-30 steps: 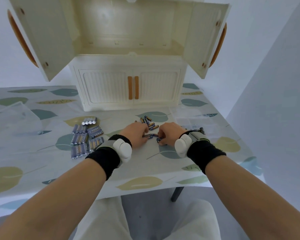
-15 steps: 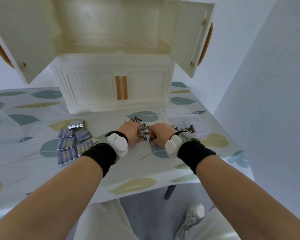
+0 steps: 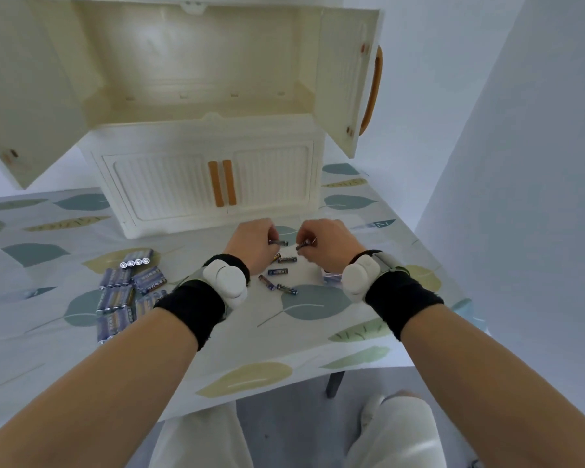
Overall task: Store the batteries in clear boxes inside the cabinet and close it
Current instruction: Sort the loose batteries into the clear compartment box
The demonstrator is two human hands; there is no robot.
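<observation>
table (image 3: 183,352), leaf-print cloth: cream cabinet (image 3: 213,184) at the back, upper doors swung open, lower doors shut. left hand (image 3: 254,243), fingers pinched on 1 small battery (image 3: 280,243). right hand (image 3: 328,243), fingers pinched on another battery (image 3: 302,246). loose batteries (image 3: 277,272) lie on the cloth beneath and between the hands. shrink-wrapped battery packs (image 3: 125,288) lie near, left of the left wrist.

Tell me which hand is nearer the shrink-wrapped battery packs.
Left. The left hand is just right of the battery packs; the right hand is farther right, beyond the loose batteries.
</observation>
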